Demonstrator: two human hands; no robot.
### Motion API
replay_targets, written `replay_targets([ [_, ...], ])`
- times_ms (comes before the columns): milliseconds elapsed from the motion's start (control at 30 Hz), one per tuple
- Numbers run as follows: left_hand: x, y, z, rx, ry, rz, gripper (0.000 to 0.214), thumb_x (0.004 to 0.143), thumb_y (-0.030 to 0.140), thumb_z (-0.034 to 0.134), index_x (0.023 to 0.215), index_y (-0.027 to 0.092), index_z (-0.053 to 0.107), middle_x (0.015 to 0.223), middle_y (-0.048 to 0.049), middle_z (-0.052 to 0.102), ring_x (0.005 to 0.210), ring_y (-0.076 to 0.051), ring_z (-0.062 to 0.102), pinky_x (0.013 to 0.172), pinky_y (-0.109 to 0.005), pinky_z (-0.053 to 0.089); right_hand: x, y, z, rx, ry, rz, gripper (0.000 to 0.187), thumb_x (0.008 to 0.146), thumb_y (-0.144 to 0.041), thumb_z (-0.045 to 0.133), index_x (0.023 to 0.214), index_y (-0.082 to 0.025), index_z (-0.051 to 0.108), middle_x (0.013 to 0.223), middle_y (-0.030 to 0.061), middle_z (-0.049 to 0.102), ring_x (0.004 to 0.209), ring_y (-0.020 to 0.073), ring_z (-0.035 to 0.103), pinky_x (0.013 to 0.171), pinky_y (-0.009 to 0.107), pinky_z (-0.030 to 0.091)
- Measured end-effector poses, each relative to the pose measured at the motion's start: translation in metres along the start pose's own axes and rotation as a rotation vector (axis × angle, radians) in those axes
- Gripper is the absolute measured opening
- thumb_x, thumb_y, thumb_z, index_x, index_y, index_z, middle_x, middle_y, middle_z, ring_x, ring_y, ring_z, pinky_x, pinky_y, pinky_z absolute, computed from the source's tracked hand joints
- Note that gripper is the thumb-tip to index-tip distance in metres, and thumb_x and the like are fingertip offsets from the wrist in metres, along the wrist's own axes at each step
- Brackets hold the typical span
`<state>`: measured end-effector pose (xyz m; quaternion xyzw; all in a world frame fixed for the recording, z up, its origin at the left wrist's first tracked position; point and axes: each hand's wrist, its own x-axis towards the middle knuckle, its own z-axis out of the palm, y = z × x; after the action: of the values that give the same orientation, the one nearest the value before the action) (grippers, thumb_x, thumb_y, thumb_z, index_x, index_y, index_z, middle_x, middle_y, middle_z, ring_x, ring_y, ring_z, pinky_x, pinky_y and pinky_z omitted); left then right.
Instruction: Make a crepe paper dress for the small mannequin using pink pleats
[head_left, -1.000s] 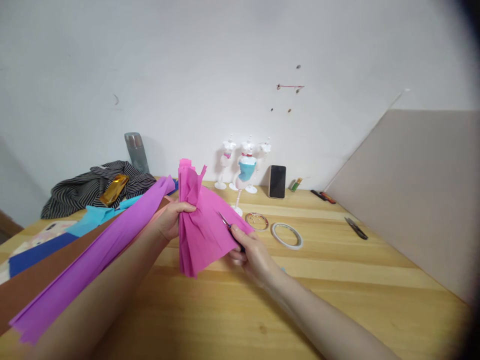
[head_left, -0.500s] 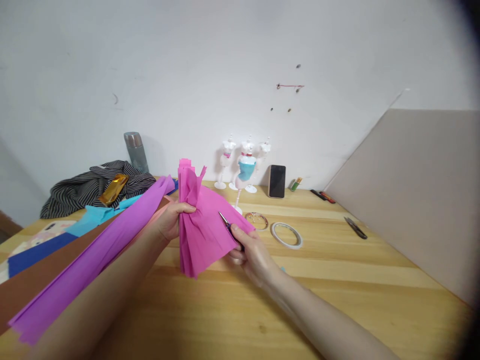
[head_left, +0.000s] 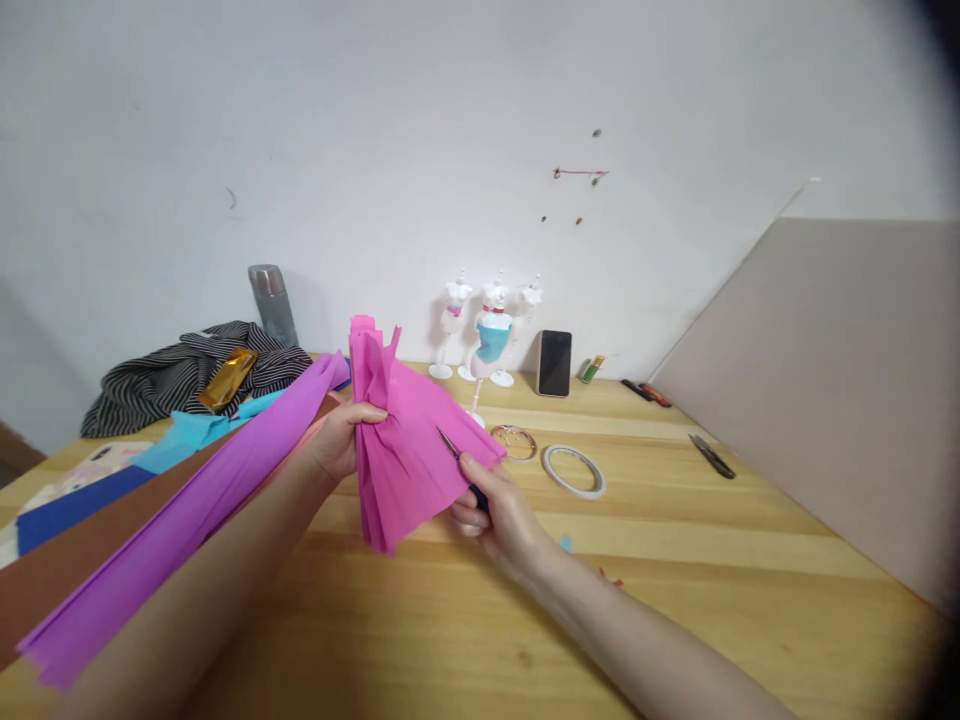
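Pink crepe paper (head_left: 420, 450), gathered in folds and fanned out to the right, hangs above the table. My left hand (head_left: 349, 435) is closed on its bunched middle, thumb across the folds. Dark-handled scissors (head_left: 450, 445) sit in my right hand (head_left: 499, 505), which is closed around the handles. Their pointed tip lies over the face of the paper; I cannot tell whether the blades are apart. The paper's right edge reaches my right fingers. Just behind stands a small dress form (head_left: 493, 340) wrapped in light blue, with two more white forms beside it.
Purple crepe paper (head_left: 217, 495) and brown paper (head_left: 112, 535) lie on the left, near a striped cloth (head_left: 180, 365) and a flask (head_left: 273, 305). To the right are a tape roll (head_left: 574, 472), a phone (head_left: 554, 363), a green thread spool (head_left: 592, 369) and a dark cutting tool (head_left: 712, 457).
Both hands, with the pink paper and the scissors, have shifted slightly left. Small blue and red scraps on the table show more beside my right forearm.
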<state>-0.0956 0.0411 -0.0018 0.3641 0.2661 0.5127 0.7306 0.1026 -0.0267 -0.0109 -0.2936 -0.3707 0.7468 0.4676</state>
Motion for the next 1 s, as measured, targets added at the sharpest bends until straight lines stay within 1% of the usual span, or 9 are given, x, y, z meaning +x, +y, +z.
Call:
replay_targets([
  [100,0.0,-0.001,-0.001,-0.001,-0.009,-0.009,0.031,0.061,0.01,0.064,0.091,0.011,0.069,0.082,-0.0071,0.074,0.071,-0.021,0.069,0.072,-0.032,0.054,0.0,0.0,0.0,0.007,0.014,-0.004,0.052,0.062,-0.051,0.078,0.058,-0.019,0.038,0.044,-0.011,0.033,0.036,0.0002,0.016,0.037,0.017,0.005],
  [233,0.001,-0.007,0.001,0.001,-0.052,-0.029,0.024,0.061,0.009,0.064,0.085,0.011,0.069,0.076,-0.0054,0.073,0.069,-0.02,0.068,0.068,-0.03,0.053,0.001,0.001,-0.001,0.021,0.056,-0.004,0.053,0.062,-0.05,0.078,0.058,-0.02,0.035,0.041,-0.0113,0.032,0.035,0.0005,0.015,0.038,0.018,0.006],
  [300,0.001,-0.01,0.003,-0.001,-0.066,-0.054,0.021,0.061,0.01,0.064,0.081,0.011,0.069,0.073,-0.005,0.072,0.066,-0.02,0.067,0.066,-0.03,0.053,0.001,0.003,-0.001,0.027,0.072,-0.006,0.051,0.061,-0.05,0.079,0.06,-0.02,0.037,0.039,-0.0116,0.032,0.035,0.0008,0.015,0.038,0.018,0.006],
  [400,0.001,-0.012,0.003,-0.015,-0.074,-0.063,0.024,0.058,0.009,0.064,0.082,0.011,0.069,0.073,-0.0057,0.072,0.064,-0.02,0.067,0.064,-0.03,0.054,0.002,0.005,-0.003,0.027,0.082,-0.01,0.049,0.062,-0.052,0.077,0.061,-0.02,0.04,0.035,-0.0115,0.032,0.034,0.0015,0.015,0.039,0.019,0.007],
  [567,0.0,-0.01,0.0,-0.031,-0.106,-0.085,0.024,0.059,0.009,0.064,0.083,0.009,0.069,0.073,-0.007,0.072,0.065,-0.02,0.067,0.065,-0.03,0.053,0.002,0.005,-0.005,0.021,0.034,-0.003,0.048,0.067,-0.052,0.074,0.057,-0.019,0.041,0.035,-0.0104,0.032,0.034,0.002,0.016,0.04,0.021,0.007],
  [767,-0.001,-0.006,0.003,-0.025,-0.125,-0.085,0.024,0.059,0.009,0.064,0.083,0.01,0.07,0.073,-0.0071,0.073,0.067,-0.02,0.068,0.067,-0.029,0.054,0.003,0.004,-0.004,0.029,0.027,0.001,0.048,0.065,-0.051,0.076,0.057,-0.02,0.041,0.035,-0.0106,0.032,0.034,0.002,0.015,0.04,0.021,0.006],
  [1000,-0.001,-0.014,0.005,0.017,-0.175,-0.044,0.024,0.06,0.011,0.064,0.083,0.011,0.068,0.073,-0.0079,0.072,0.068,-0.023,0.069,0.067,-0.032,0.054,0.003,0.007,-0.005,0.04,0.017,0.045,0.049,0.068,-0.052,0.073,0.052,-0.02,0.04,0.032,-0.0095,0.03,0.034,0.0034,0.015,0.04,0.022,0.009],
])
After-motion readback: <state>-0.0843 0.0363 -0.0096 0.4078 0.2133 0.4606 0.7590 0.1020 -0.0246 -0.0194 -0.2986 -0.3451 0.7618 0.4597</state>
